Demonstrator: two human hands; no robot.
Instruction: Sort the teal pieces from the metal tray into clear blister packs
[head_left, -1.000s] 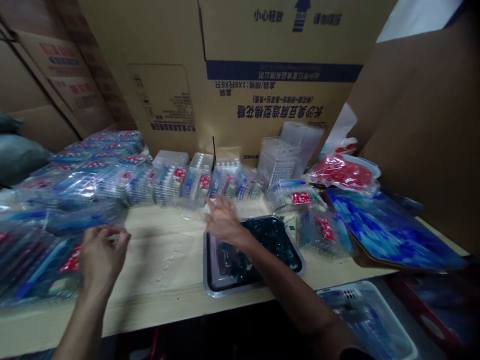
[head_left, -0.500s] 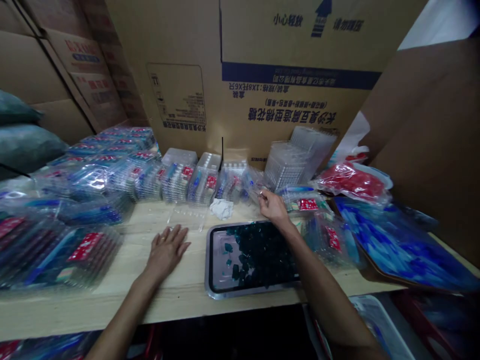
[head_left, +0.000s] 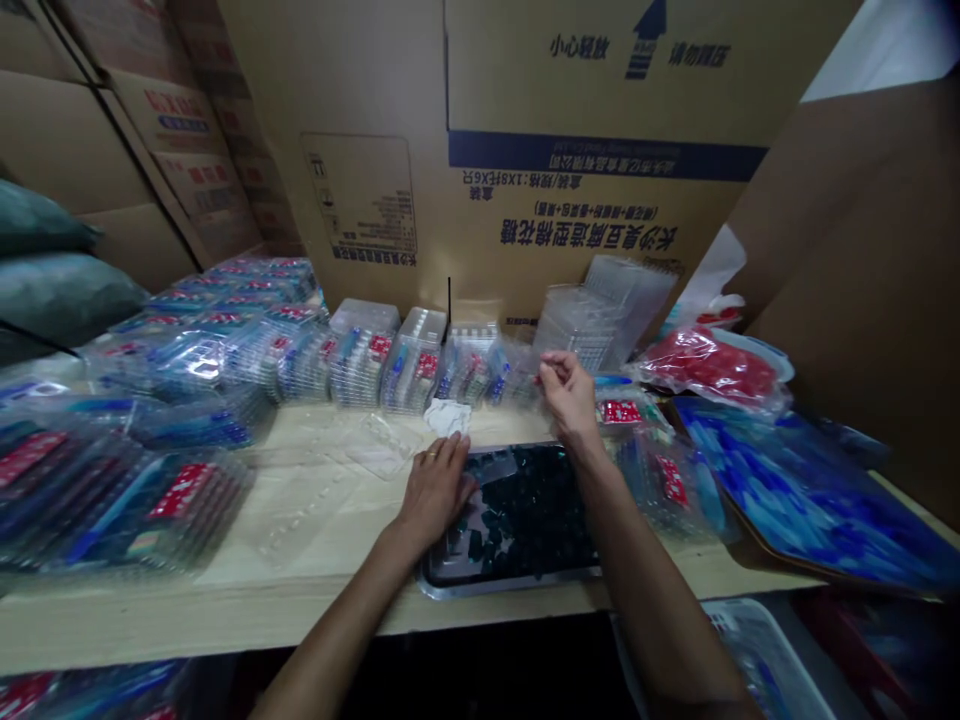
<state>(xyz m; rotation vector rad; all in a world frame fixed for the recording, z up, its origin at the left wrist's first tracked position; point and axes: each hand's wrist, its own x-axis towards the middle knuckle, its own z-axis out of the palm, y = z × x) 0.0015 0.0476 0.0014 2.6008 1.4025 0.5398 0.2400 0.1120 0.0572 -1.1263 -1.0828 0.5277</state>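
In front of you on the table lies a shallow, dark-edged rectangular tray (head_left: pixel 466 570) with a pale rim, flat, its long side towards you. Glossy dark green pieces (head_left: pixel 532 515) cover most of it, sparser at the left. Your left hand (head_left: pixel 439 487) covers its far left corner. White crumpled paper (head_left: pixel 448 416) lies just beyond those fingertips. Beside your pinched right hand (head_left: pixel 570 395) stand blurred clear packs (head_left: pixel 516 372) with blue inside.
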